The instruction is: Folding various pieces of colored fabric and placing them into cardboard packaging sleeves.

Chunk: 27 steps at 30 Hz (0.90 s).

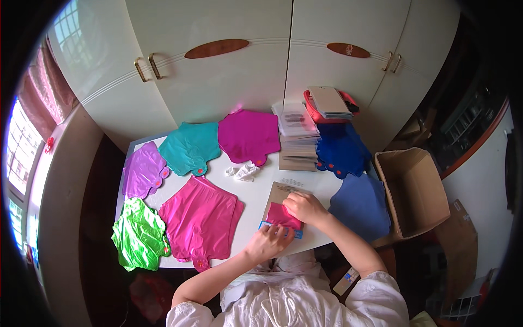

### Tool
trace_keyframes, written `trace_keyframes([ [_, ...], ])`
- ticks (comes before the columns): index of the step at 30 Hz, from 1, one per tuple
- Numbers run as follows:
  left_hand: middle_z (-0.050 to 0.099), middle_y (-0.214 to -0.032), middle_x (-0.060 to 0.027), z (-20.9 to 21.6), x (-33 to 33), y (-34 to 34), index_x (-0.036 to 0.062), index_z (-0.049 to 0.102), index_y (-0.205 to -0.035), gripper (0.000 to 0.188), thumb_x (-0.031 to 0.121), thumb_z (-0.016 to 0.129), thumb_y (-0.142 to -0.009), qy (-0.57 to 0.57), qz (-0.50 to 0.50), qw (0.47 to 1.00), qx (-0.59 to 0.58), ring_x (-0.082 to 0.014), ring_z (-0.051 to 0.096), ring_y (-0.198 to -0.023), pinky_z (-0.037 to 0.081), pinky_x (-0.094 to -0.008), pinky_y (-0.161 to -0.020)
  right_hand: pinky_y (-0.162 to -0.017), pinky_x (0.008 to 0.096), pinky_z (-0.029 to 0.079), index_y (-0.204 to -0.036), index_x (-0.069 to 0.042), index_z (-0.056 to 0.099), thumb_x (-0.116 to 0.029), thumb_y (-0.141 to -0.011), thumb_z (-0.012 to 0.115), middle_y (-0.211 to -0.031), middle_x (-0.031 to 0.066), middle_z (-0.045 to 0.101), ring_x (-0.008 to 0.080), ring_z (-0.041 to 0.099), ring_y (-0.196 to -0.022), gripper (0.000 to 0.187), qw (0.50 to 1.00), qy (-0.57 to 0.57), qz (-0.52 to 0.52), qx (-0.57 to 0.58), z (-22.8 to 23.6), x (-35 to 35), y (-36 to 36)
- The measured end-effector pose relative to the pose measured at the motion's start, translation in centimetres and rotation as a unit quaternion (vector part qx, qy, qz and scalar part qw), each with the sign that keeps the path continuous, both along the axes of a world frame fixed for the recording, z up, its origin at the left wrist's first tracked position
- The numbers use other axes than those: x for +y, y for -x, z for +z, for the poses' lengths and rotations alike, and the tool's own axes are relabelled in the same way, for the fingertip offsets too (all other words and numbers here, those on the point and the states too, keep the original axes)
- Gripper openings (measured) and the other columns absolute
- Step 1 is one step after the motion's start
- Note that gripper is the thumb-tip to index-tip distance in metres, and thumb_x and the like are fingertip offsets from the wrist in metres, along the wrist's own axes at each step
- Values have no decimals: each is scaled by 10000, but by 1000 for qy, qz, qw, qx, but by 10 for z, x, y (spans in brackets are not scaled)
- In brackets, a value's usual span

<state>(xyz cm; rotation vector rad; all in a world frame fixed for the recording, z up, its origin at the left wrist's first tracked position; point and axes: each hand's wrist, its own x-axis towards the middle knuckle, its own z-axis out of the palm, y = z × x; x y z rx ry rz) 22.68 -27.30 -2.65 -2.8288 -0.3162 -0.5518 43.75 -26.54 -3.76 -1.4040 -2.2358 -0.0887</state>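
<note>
In front of me lies a folded pink cloth piece (283,216) on a brown card (279,193) with a blue lower edge (298,234). My right hand (304,207) is closed, its fingers pinching the cloth's upper right side. At the lower left, my left hand (269,241) is closed over the card's blue edge, close to the cloth; its fingertips are partly hidden. A clear plastic sleeve (297,182) shows at the card's far end. Left of my hands lies a stack of larger pink shiny pieces (201,220), shaped like briefs.
Similar stacks surround the table: green (139,234), lilac (144,171), teal (190,146), magenta (249,136), dark blue (342,147), slate blue (359,207). Beyond stand sleeved cards (298,147) and a red basket (309,109). Crumpled white paper (243,172) lies mid-table; a cardboard box (417,191) stands right.
</note>
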Motion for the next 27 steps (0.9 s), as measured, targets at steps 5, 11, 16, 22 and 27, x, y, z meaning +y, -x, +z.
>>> trace_keyframes([
  [5,543,-830,-17,-4,7,-8,127,596,-1008,282,198,606,-735,5,6,1000,-6,-149,591,-710,498,-275,-574,-628,336,520,-709,-91,555,-91,-736,611,-720,40,537,210,600,-705,62,993,-61,1,-103,10,-2,6],
  [11,527,-771,2,1,8,-16,145,598,-971,250,194,617,-727,-9,-1,1000,-29,-139,584,-671,495,-275,-550,-659,323,523,-705,-89,569,-117,-744,591,-724,37,552,196,613,-744,52,987,-67,-53,-135,19,-3,-1],
  [16,529,-758,0,3,0,-16,145,598,-970,243,193,617,-733,3,1,1000,-2,-145,587,-673,498,-282,-556,-680,345,512,-728,-88,563,-111,-734,595,-734,36,549,203,611,-774,40,968,-21,-131,-213,21,-20,7],
  [22,530,-761,0,5,-2,-17,144,603,-999,272,187,615,-731,14,3,1000,10,-148,590,-672,492,-280,-552,-691,329,502,-742,-95,572,-108,-734,603,-785,41,585,192,623,-784,34,961,-36,-86,-261,28,-24,17],
  [27,538,-777,8,5,2,-13,147,606,-1062,347,182,609,-716,12,20,998,-53,-125,586,-651,476,-262,-536,-832,377,493,-979,-42,599,-103,-810,595,-967,110,608,260,604,-937,180,992,-16,-114,51,24,-31,10],
])
